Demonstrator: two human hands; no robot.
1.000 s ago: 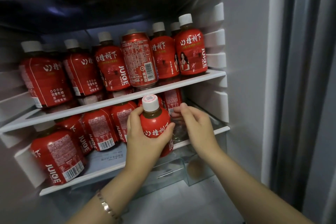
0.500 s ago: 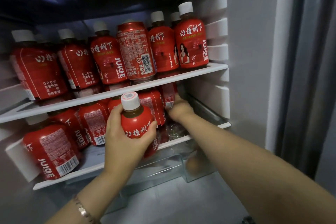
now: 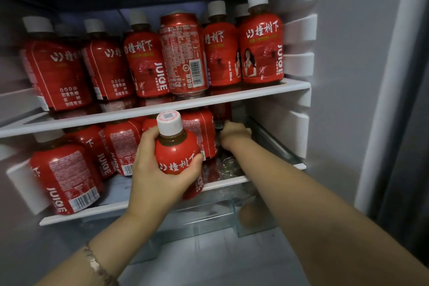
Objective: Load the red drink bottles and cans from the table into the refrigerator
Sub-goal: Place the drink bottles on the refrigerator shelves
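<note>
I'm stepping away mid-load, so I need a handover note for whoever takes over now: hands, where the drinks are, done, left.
Left hand grips a red bottle, upright, in front of the lower shelf. Right hand reaches deep at that shelf's right, against a back bottle; grip hidden.
Done: upper shelf holds a row of bottles and one can; lower shelf part filled.
Left: shelve the held bottle; table out of view.

The left grip [image 3: 157,169] rises from the near left, fingers and thumb wrapped round a bottle [image 3: 177,152]. The right arm stretches straight in from the near right; the right grip [image 3: 234,133] shows only its back, fingers hidden.
</note>
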